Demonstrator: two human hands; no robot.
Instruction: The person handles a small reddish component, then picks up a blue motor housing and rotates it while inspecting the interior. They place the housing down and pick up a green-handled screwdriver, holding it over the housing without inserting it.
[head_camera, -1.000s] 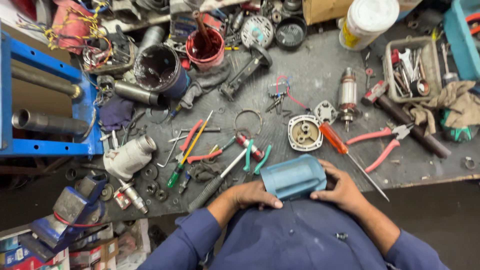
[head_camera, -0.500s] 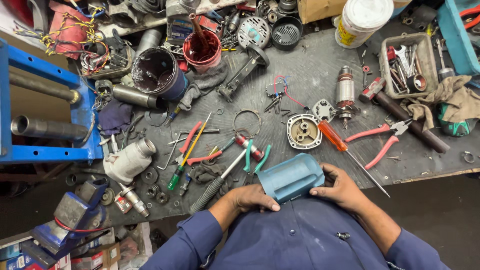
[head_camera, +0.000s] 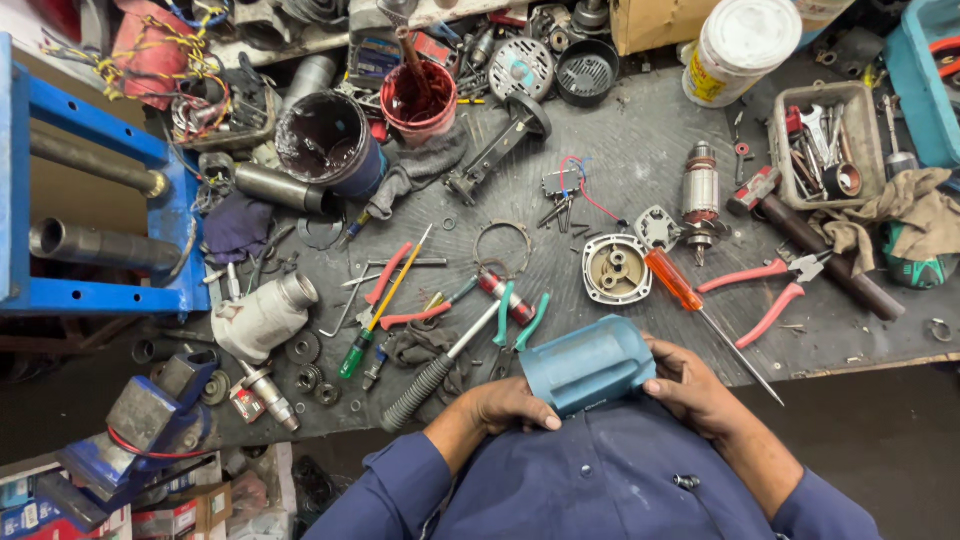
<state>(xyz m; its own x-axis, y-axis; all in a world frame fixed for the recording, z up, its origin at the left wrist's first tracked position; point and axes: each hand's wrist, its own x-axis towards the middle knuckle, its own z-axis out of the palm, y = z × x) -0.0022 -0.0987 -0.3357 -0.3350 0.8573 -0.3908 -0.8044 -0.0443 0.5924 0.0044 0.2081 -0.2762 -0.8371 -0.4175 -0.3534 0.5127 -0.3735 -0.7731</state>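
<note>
Fingers of the left hand (head_camera: 508, 405) and the right hand (head_camera: 695, 390) curl closed around the ends of a blue plastic motor housing (head_camera: 588, 365), held at the near edge of the grey workbench (head_camera: 640, 150). Just beyond lie an orange-handled screwdriver (head_camera: 700, 315) and a round metal end cap (head_camera: 616, 269).

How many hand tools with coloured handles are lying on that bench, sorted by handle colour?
Red or pink handles: 2, the pliers at right and the pliers mid-bench
Teal handles: 1, the pliers
Orange handle: 1, the screwdriver
Green handle: 1, the screwdriver
Total: 5

Others may lie hidden in the clutter.
</note>
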